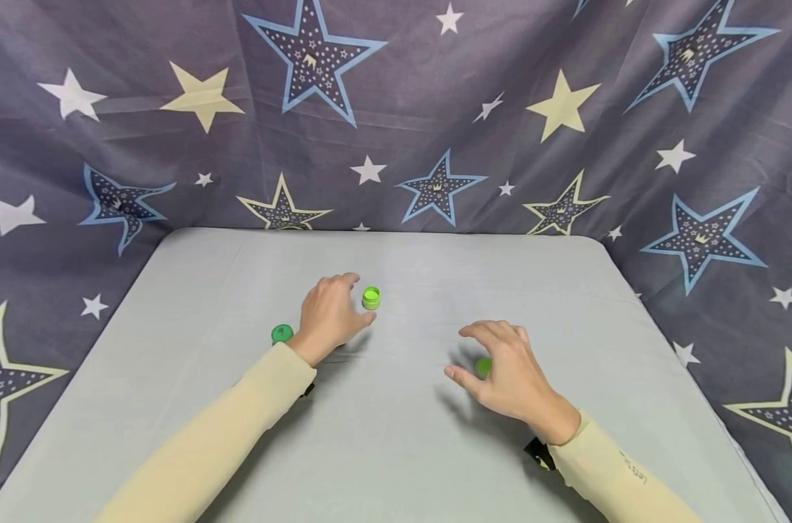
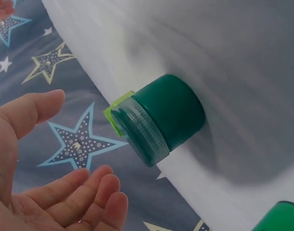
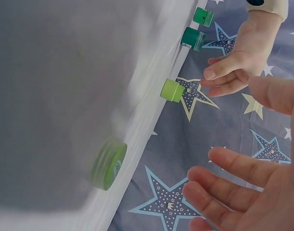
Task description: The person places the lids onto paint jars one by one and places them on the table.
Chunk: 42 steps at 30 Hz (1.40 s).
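Observation:
My left hand [image 1: 330, 316] hovers over the cloth with thumb and fingers spread apart, holding nothing. Just beyond its fingertips stands a small light green jar [image 1: 371, 298], which shows no lid. A dark green jar [image 2: 168, 113] with a clear-edged lid is nearest in the left wrist view; the left hand mostly hides it from the head view. By the left wrist sits another green jar [image 1: 281, 333]. My right hand [image 1: 507, 370], fingers apart and gripping nothing, is above a short, round light green lid [image 1: 484, 367] on the cloth, partly covered by the hand.
A pale grey cloth [image 1: 396, 436] covers the tabletop. Behind it and along both sides hangs a dark curtain [image 1: 396, 123] printed with stars. The jars stand on the left half of the table and the lid lies on the right.

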Available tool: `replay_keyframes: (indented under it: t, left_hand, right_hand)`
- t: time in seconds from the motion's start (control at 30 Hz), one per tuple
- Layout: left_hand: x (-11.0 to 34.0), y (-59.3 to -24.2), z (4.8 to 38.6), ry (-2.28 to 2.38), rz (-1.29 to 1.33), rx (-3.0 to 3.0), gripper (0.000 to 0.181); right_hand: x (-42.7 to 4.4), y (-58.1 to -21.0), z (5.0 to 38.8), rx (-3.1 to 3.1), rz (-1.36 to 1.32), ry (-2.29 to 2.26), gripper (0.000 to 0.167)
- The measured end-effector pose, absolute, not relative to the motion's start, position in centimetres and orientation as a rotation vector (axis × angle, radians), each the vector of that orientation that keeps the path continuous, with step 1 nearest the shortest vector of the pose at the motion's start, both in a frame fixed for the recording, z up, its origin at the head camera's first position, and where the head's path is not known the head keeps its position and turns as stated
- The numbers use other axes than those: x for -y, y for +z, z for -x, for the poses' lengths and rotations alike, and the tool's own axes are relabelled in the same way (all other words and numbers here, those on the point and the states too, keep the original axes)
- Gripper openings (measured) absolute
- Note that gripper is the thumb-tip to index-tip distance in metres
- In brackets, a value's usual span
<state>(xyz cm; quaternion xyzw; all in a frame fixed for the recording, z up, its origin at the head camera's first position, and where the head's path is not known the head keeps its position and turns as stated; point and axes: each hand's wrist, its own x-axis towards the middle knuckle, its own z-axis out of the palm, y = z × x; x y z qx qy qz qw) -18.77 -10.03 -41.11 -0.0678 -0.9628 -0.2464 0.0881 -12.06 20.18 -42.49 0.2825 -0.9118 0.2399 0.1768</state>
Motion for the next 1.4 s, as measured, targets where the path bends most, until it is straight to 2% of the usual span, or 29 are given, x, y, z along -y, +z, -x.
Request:
replay_keyframes:
  t: [1.03, 1.4]
  left_hand:
    - [9.0, -42.2, 22.4, -0.657, 0.046, 3.091, 0.067]
    - [8.6, -42.6, 23.3, -0.642, 0.018, 3.126, 0.057]
  right_hand:
    - [-20.2, -42.3, 11.8, 2.593, -0.787, 0.675, 0.055]
    - [-20.3, -42.3, 11.8, 2.583, -0.79, 0.673, 0.055]
